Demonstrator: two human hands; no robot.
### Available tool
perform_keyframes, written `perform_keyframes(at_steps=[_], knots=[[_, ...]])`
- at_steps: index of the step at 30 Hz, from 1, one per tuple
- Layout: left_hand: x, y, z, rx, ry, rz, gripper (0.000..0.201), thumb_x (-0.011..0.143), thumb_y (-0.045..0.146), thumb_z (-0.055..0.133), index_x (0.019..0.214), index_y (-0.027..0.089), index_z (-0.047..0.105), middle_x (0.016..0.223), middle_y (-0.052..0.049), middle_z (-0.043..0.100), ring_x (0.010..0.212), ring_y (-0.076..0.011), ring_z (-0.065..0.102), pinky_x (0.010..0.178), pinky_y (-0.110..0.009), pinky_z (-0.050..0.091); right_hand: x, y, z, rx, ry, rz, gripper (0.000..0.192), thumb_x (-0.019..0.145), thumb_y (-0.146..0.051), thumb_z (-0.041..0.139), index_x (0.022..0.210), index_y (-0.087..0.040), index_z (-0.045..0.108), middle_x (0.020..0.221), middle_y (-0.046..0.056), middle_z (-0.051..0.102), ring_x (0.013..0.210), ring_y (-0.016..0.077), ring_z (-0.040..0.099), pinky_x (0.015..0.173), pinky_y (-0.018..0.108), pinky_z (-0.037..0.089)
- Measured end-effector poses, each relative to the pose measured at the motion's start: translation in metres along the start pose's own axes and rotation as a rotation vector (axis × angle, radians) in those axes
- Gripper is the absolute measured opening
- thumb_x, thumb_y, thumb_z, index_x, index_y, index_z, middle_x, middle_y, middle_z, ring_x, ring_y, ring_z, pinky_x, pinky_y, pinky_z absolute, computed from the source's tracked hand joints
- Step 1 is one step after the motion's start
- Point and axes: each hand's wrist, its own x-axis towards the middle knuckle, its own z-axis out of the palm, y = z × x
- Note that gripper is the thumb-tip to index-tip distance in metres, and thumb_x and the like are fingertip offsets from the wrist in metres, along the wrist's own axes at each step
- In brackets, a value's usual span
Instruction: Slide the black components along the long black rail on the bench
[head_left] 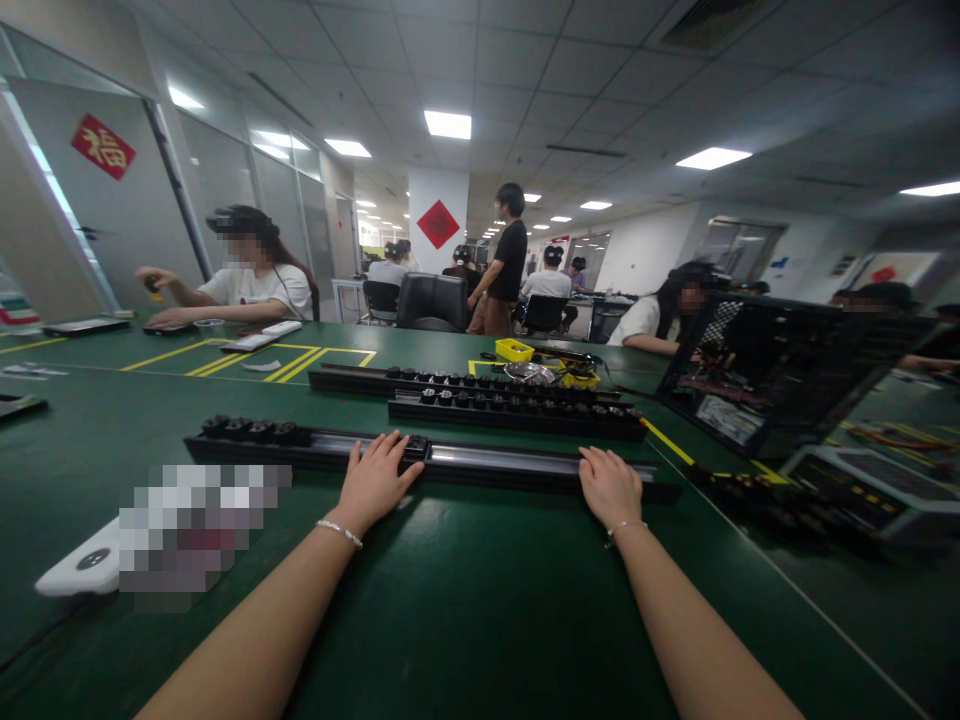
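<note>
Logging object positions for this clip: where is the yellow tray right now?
In the head view, the yellow tray sits on the green table right of centre, beyond the black rails and left of the metal bowl.

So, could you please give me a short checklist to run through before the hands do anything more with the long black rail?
1. Left hand flat on the nearest rail: ok.
2. Right hand on the same rail, further right: ok.
3. Rail lying flat on the green table: ok.
4. Black knobs seated at the rail's left end: ok.
5. Any firm grip: cannot tell.
6. Two further rails lying apart behind: ok.
</note>
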Motion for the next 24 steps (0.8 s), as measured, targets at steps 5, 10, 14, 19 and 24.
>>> perform_keyframes(at_steps=[5,10,14,19,24], knots=[[-0.0016,0.0031,0.0013,0.006,0.005,0.007,0.059,0.089,0.051,0.026,0.134,0.018,0.044,0.144,-0.01,0.04,0.133,-0.0275,0.035,0.11,-0.055,0.019,-0.0001,-0.0001,-0.0016,0.006,-0.009,-0.006,0.051,0.091,-0.038,0.022,0.126,-0.025,0.056,0.136,0.001,0.05,0.129,0.0211,0.036,0.105,0.042,0.025],[-0.0024,0.0028,0.0017,-0.009,-0.005,0.022,0.057,0.089,0.05,0.028,0.133,0.018,0.045,0.145,-0.011,0.039,0.132,-0.0272,0.036,0.11,-0.055,0.019,0.0003,0.0005,-0.0012,0.003,-0.014,-0.015,0.052,0.091,-0.039,0.021,0.127,-0.024,0.055,0.136,0.002,0.051,0.129,0.0221,0.036,0.105,0.043,0.025],[-0.002,0.0021,0.0013,-0.009,0.005,0.025,0.055,0.089,0.05,0.029,0.132,0.02,0.047,0.145,-0.009,0.039,0.132,-0.0262,0.037,0.11,-0.054,0.019,0.0006,0.0007,0.0013,0.003,0.014,-0.008,0.05,0.091,-0.037,0.024,0.125,-0.024,0.057,0.135,0.002,0.051,0.128,0.0214,0.037,0.105,0.042,0.025],[-0.0022,0.0017,0.0027,-0.01,0.01,0.025,0.056,0.088,0.051,0.03,0.133,0.022,0.046,0.145,-0.009,0.04,0.131,-0.0267,0.038,0.11,-0.054,0.018,-0.0001,0.0004,0.0016,-0.001,0.026,-0.007,0.049,0.091,-0.036,0.025,0.125,-0.025,0.057,0.136,0.002,0.051,0.128,0.0213,0.037,0.105,0.042,0.026],[-0.0026,0.0013,0.0038,-0.008,0.028,0.032,0.055,0.088,0.052,0.031,0.133,0.024,0.045,0.144,-0.008,0.041,0.13,-0.0266,0.039,0.109,-0.055,0.019,-0.0045,-0.0072,0.0007,0.008,0.049,-0.052,0.047,0.091,-0.036,0.026,0.124,-0.023,0.058,0.138,0.005,0.047,0.128,0.0221,0.037,0.104,0.043,0.027]])
